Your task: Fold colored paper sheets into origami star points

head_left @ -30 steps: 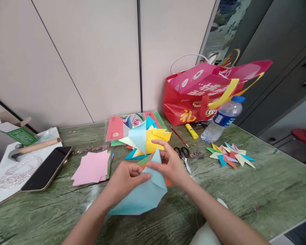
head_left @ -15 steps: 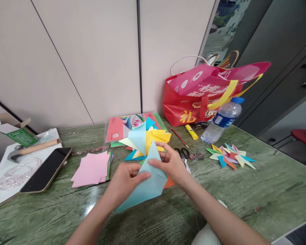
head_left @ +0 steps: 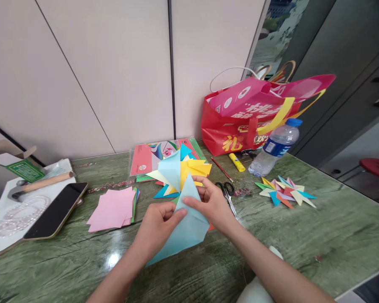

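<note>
Over the near middle of the table [head_left: 334, 235], light-blue paper sheet [head_left: 189, 233] is pinched in both hands, point up, wide end toward the wearer. Left hand [head_left: 158, 221] grips the left edge, thumb on the front face, fingers curled behind. Right hand [head_left: 213, 206] grips just below the point, thumb flat across the front, fingertips behind. Two-sided pinch probably keeps the folded layers lined up and the thin paper from flopping. Can't tell if the lower edge touches the table.

Just beyond: loose pile of folded paper pieces [head_left: 196, 169], partly on a flat paper packet [head_left: 142, 162] — likely heaped there to stay within reach. Pink-topped paper stack [head_left: 110, 210] to the left, roughly squared, perhaps for easy picking. Scissors [head_left: 229, 190] lie right of the pile, blades toward the wearer; red pencil [head_left: 221, 169] and yellow tube [head_left: 236, 162] behind them. Pointed paper stars [head_left: 284, 192] sit well right — apparently kept clear of the hands.
</note>
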Tool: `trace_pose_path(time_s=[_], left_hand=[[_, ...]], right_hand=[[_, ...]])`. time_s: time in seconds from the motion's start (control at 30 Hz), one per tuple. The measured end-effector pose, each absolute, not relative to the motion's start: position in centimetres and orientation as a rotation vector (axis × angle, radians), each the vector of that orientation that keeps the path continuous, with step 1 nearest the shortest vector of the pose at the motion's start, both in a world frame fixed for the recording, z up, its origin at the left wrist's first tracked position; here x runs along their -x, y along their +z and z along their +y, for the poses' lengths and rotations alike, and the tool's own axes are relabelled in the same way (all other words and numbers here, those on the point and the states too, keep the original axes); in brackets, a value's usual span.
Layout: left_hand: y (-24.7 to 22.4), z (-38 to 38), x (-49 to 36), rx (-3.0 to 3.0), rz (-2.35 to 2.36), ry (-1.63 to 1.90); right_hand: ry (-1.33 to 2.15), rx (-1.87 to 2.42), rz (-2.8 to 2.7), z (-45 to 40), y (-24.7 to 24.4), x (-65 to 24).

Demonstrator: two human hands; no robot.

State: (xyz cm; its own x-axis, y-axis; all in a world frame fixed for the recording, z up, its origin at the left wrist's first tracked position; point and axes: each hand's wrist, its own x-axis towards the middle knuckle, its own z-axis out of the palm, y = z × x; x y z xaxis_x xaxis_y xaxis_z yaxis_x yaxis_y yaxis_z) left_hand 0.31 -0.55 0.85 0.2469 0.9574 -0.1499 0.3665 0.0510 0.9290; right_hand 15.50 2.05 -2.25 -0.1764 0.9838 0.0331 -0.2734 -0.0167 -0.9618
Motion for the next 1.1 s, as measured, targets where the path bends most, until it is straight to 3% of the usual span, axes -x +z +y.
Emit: trace_pose_path(time_s=[0.23,1.1], left_hand=[[1.14,-0.55,-0.25,-1.419,1.311,0.749],[0.98,-0.87,-0.59,-1.398,1.27,0.877]], right_hand=[[1.561,0.894,-1.098,1.96,-1.79,-15.83],[1.441,0.905,-1.086,1.78,-2.04,-15.17]])
